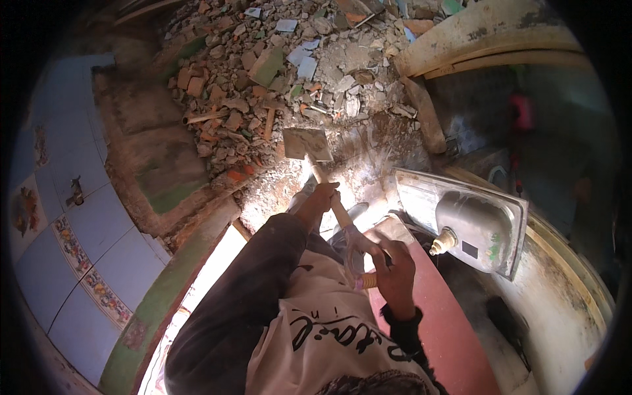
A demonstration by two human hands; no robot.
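A shovel (342,214) with a flat, square grey blade (307,144) and a pale wooden shaft runs away from my body. The blade meets the ground at the near edge of a rubble heap (263,79). My left hand (322,199) is wrapped round the shaft, partway down toward the blade. At the near end my right hand (395,268) grips the forked handle, beside its yellowish crossbar (367,281); part of its fingers is hidden. What looks like a hammer (269,123) with a wooden handle lies on the debris just left of the blade.
An overturned metal sink (471,227) with a brass-coloured drain fitting (444,241) lies at the right. Beneath me stretches a reddish slab (441,309). A tiled wall with a tap (76,191) stands at the left, and a curved beam (490,36) lies at the far right.
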